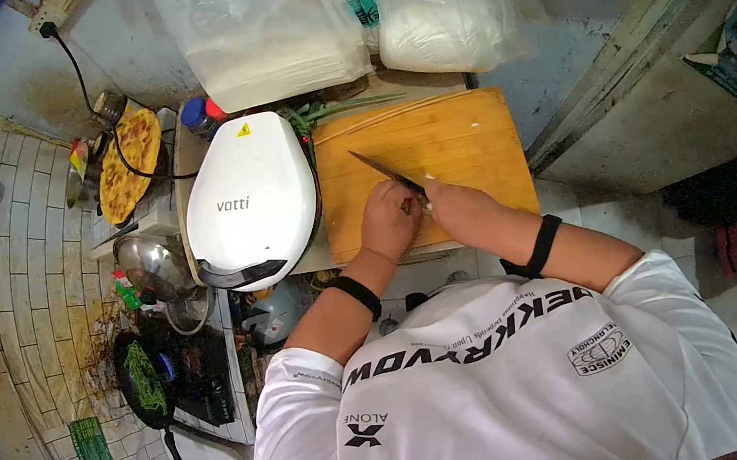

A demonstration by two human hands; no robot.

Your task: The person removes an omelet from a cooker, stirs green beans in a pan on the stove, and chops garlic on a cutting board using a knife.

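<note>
A wooden cutting board (360, 180) lies on the counter in front of me. Above its near half, my right hand (460, 206) grips a kitchen knife (381, 165), whose dark blade points up and to the left. My left hand (389, 215) is close beside it with bent fingers, holding a small item by the blade; the fingers hide most of it, so I cannot tell what it is. Thin wooden sticks (392, 115) rest along the board's far edge. Long green stalks (354, 105), perhaps scallions, lie just beyond it.
Left of the board stands a white electric griddle (252, 199). Further left are a browned flatbread (130, 167) and a metal lid (156, 263). A black pan (141, 410) with greens sits on a gas stove (199, 378) over a blue flame. Plastic bags (274, 32) are behind the board.
</note>
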